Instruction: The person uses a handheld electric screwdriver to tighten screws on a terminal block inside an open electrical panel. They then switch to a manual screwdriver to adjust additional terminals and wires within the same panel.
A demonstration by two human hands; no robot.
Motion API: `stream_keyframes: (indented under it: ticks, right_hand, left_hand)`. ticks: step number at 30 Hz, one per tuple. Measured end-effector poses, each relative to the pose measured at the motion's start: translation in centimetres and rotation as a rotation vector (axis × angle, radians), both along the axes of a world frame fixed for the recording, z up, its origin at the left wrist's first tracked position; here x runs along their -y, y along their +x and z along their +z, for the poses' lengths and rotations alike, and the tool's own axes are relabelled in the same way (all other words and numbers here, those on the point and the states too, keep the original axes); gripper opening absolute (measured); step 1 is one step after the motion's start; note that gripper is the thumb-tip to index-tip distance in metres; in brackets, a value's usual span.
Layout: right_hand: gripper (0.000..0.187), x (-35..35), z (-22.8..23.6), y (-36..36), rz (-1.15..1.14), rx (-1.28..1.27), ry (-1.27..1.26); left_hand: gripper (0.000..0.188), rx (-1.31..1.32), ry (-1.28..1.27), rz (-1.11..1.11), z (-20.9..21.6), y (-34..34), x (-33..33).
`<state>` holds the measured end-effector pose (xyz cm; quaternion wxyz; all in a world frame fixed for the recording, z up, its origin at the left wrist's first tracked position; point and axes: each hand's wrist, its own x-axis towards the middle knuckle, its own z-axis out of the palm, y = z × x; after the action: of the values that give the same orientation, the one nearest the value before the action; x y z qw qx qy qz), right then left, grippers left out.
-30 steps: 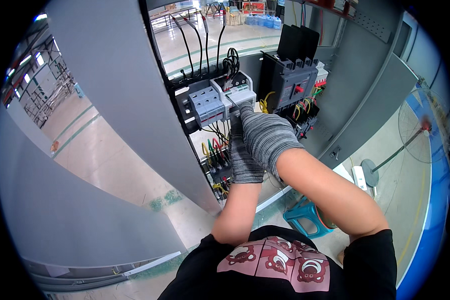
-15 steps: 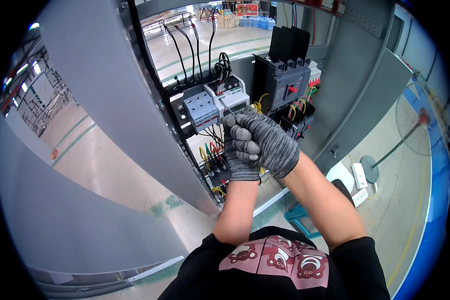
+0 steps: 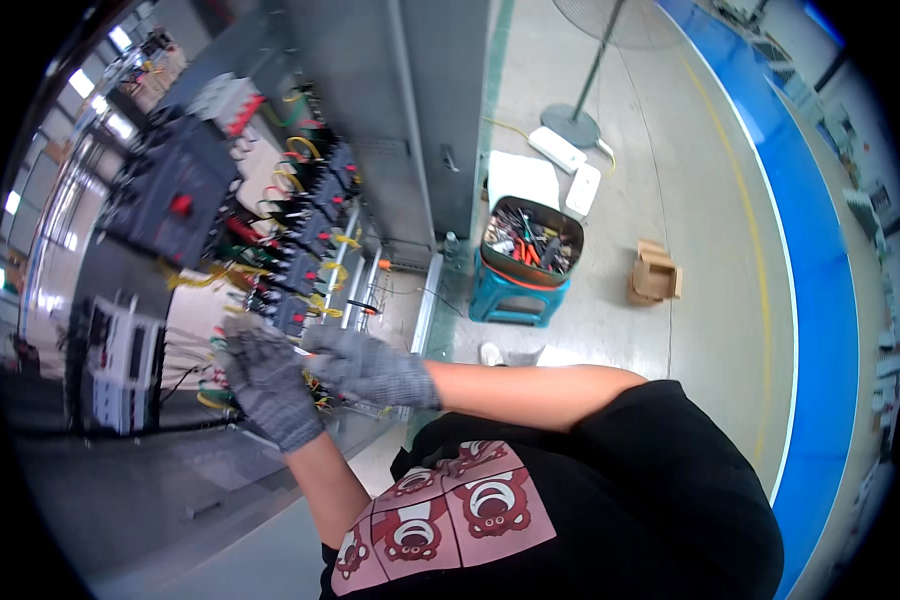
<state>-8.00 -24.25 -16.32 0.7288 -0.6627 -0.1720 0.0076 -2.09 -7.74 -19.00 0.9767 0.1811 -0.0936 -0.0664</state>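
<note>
My left hand (image 3: 270, 385), in a grey knit glove, reaches up beside the wiring of an open electrical cabinet. Its fingers look stretched out, though blurred, and I see nothing held in them. Just right of it, my gloved right hand (image 3: 370, 370) points left with its fingers closed. A small pale and orange tip shows at those fingers, too blurred to name. Beyond the hands stands a row of small dark breakers (image 3: 305, 265) with yellow, green and red wires. A large dark circuit breaker (image 3: 175, 190) with a red lever is farther left, above a white-grey modular device (image 3: 120, 365).
A teal stool (image 3: 515, 300) bears a bin of tools (image 3: 535, 240) right of the cabinet. Nearby are an open cardboard box (image 3: 655, 273), a white power strip (image 3: 557, 149) and a fan's round base (image 3: 570, 126). The cabinet's grey side panel (image 3: 450, 100) stands between.
My view has swung to the right, bringing in the stool and tool bin. My hands, earlier together at the white-grey device with a thin rod, are now slightly apart near the small breakers' wiring.
</note>
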Motion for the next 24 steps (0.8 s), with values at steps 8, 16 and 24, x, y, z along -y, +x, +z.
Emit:
stream_keyframes:
  ticks: [8,16,24]
  right_hand:
    - [0.026,18.9,-19.2,-6.3,-0.341,-0.709,0.004]
    - [0.027,32.0,-26.1,-7.1,-0.576,-0.976,0.236]
    - [0.026,32.7,-28.2,-4.9,-0.621,-0.801,0.108]
  left_hand:
    - [0.041,-0.486,0.959,-0.149,-12.2,-1.6,12.9]
    - [0.031,-0.16,1.3,-0.729,-19.8,-1.7,29.1]
    - [0.015,-0.393,1.425,-0.657,-26.4,-1.7,37.5]
